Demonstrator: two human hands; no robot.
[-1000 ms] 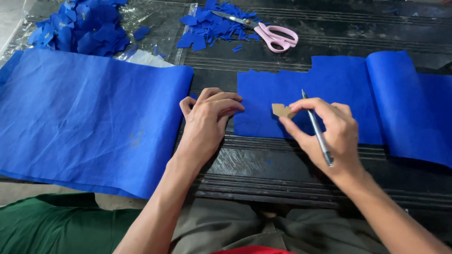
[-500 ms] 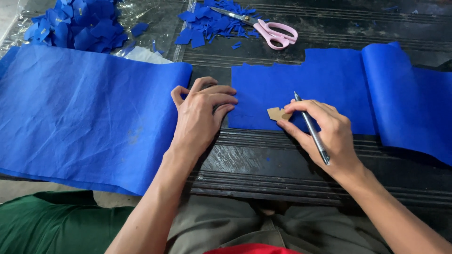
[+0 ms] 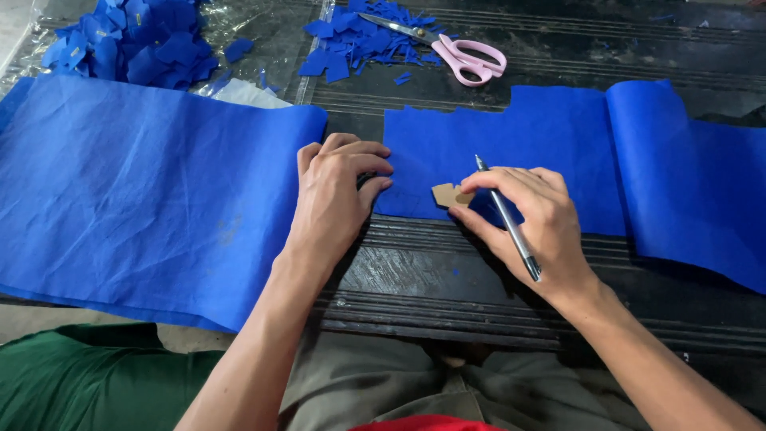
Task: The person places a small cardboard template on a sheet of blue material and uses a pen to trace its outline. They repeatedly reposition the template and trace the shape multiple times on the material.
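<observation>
Nearest, the left hand (image 3: 339, 191) lies flat with fingers together, pressing the blue cloth (image 3: 511, 152) on the bench (image 3: 447, 279). The right hand (image 3: 531, 219) is closed on a pen (image 3: 509, 219) and a small card piece (image 3: 447, 194) on the cloth. Farther away, scissors (image 3: 455, 49) and many cut pieces (image 3: 128, 40) lie; much cloth is still uncut.

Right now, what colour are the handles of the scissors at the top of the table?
Pink; the scissors lie beside blue scraps, clearest in the head view.

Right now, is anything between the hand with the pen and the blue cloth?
Only a small cardboard piece, pinched in the right hand and lying on the blue cloth. The left hand presses the cloth's left edge.
</observation>
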